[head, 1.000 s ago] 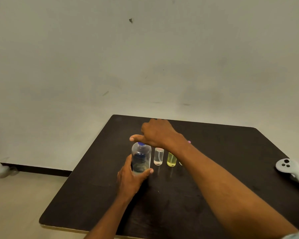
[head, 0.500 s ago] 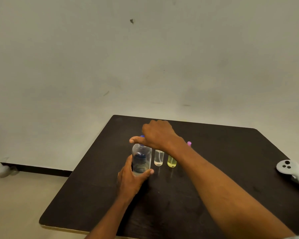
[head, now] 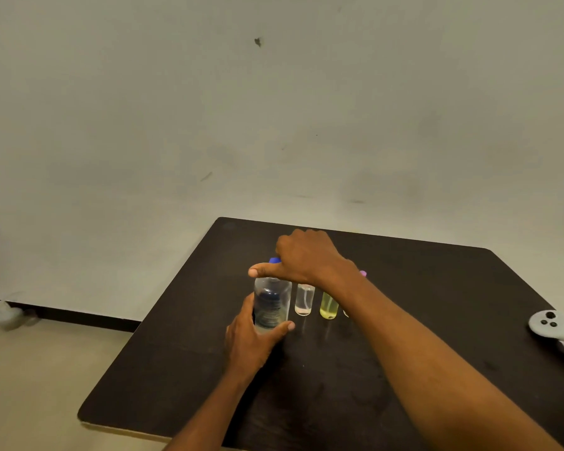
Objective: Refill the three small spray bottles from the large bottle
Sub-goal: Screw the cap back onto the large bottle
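Two hands are closed on one large bottle [head: 271, 304]: its clear, round plastic body, upright near the middle of the dark matt table [head: 437, 288], is wrapped by the left hand [head: 251, 340], while its blue cap [head: 275, 260] is covered and gripped by the curled fingers of the right hand [head: 306, 258]. Just to its right, small cylindrical spray bottles are lined up: one clear bottle [head: 304, 299] with a pinkish trace at the bottom, one yellow bottle [head: 328, 305], and a third largely hidden behind the right forearm, where one pink tip [head: 362, 273] is seen. One white, rounded controller [head: 554, 327] is laid at the table's right edge.
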